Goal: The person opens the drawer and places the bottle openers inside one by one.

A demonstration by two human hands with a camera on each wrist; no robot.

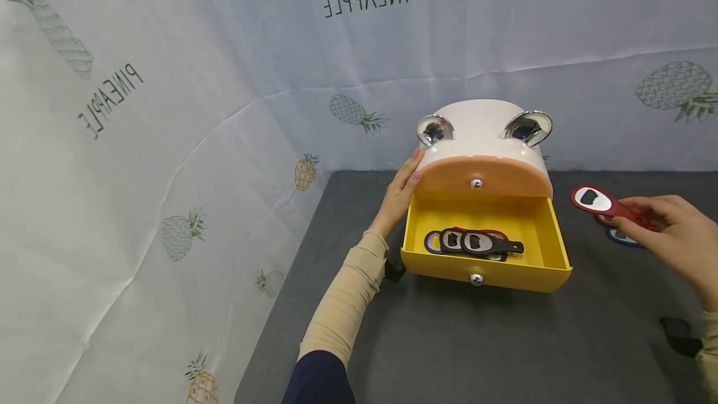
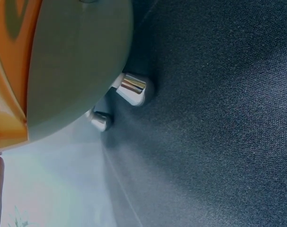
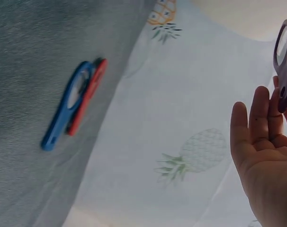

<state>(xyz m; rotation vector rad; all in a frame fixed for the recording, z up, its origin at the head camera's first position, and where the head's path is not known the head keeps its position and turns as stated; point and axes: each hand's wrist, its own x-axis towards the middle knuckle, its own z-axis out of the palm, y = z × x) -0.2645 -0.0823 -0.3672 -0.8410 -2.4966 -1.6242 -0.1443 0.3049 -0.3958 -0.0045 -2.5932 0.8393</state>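
Observation:
My right hand (image 1: pixel 681 239) pinches a red bottle opener (image 1: pixel 614 207) by its handle, its metal head pointing left toward the cabinet. The right wrist view shows the held opener (image 3: pixel 286 80) between thumb and fingers, the other fingers loosely extended. With fingers straight, my left hand (image 1: pixel 395 201) rests against the left side of a white animal-shaped drawer cabinet (image 1: pixel 482 126). The cabinet's yellow lower drawer (image 1: pixel 521 279) is pulled out. Inside lie several bottle openers, with a black one (image 1: pixel 499 245) on top; a blue one (image 1: pixel 430 242) and a red one are partly covered.
On the grey table (image 1: pixel 471 354), right of the cabinet, lie a blue bottle opener (image 3: pixel 63 118) and a red one (image 3: pixel 86 101), side by side. The orange upper drawer (image 1: pixel 449 178) is closed. A pineapple-print curtain (image 1: pixel 252 30) hangs behind and to the left.

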